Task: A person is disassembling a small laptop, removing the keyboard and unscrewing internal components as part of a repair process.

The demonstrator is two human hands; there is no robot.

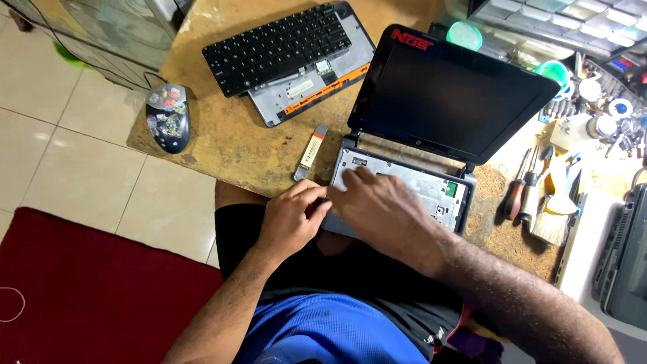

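We see our left hand [291, 217] curled at the near-left corner of the laptop base [431, 192], the fingers [311, 197] bent inward and close together, their tips pressed against the grey edge of the base. Whether they pinch something small there we cannot tell, since the knuckles hide the tips. Our right hand [381, 209] lies flat across the front of the same base, fingers [350, 178] stretched almost straight and only slightly spread, resting on the bare metal tray where the keys would sit; it grips nothing. The two hands touch each other at the thumbs, just at the base's left front edge.

Beyond the right fingertips the black screen [455, 94] stands tilted back, still hinged to the base. Just left of the left fingers a small flat pry tool [311, 152] with a pale handle lies on the worn wooden table [229, 145]. Further off past that tool lies a loose black keyboard [280, 47], partly on a grey cover panel [317, 91]. Well left of both hands sits a mouse [168, 117] covered in stickers. To the right of the right hand, past the base, lie screwdrivers [524, 192] and a brush [557, 205].
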